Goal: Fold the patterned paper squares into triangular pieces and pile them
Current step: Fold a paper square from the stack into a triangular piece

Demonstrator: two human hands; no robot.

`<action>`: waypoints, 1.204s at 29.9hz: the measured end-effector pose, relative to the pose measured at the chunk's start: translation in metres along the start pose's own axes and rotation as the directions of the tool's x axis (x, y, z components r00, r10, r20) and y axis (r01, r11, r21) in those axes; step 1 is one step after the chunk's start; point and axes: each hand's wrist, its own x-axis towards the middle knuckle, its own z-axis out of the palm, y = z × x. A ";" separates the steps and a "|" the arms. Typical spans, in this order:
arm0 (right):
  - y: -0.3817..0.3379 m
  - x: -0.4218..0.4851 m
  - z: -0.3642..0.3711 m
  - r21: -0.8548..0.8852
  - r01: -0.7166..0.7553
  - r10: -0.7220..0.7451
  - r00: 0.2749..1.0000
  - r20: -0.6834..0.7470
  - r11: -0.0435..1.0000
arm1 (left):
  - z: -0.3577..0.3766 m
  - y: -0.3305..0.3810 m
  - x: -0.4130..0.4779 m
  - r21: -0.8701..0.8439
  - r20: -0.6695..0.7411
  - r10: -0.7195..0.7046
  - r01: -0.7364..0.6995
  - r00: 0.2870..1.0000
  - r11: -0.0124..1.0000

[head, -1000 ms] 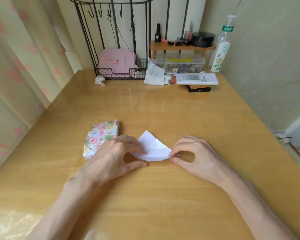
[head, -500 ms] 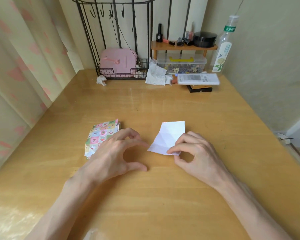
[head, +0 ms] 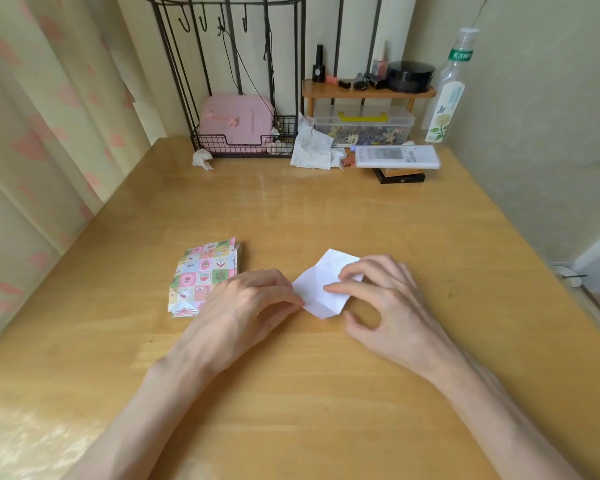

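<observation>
Lying white side up on the wooden desk (head: pixel 326 216), the creased paper square (head: pixel 310 294) is pinched at its left corner by the left hand (head: pixel 243 303) and pressed down under the forefinger of the right hand (head: pixel 395 306). A crooked crease could be set if the sheet is let slide.

The white paper (head: pixel 312 299) has opened and turned. The left hand (head: pixel 243 306) pinches its edge again, and the right hand (head: pixel 395 306) now presses on top.

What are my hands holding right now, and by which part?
The white paper sheet: the left hand seems to pinch its left corner, and the right hand presses down on its middle.
</observation>
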 end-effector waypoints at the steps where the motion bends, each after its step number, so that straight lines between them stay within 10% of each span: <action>1: 0.005 0.000 -0.001 -0.041 -0.018 0.017 1.000 -0.015 0.999 | -0.001 -0.001 0.000 -0.008 0.005 -0.005 0.005 1.000 1.000; 18: 0.019 0.001 -0.005 -0.126 -0.054 0.039 0.993 -0.113 0.991 | -0.013 0.006 0.003 0.019 -0.016 -0.007 0.007 1.000 1.000; 36: -0.009 -0.001 0.006 0.154 0.028 -0.036 0.998 0.055 0.988 | 0.002 -0.006 -0.001 -0.040 -0.005 -0.035 0.035 0.999 0.999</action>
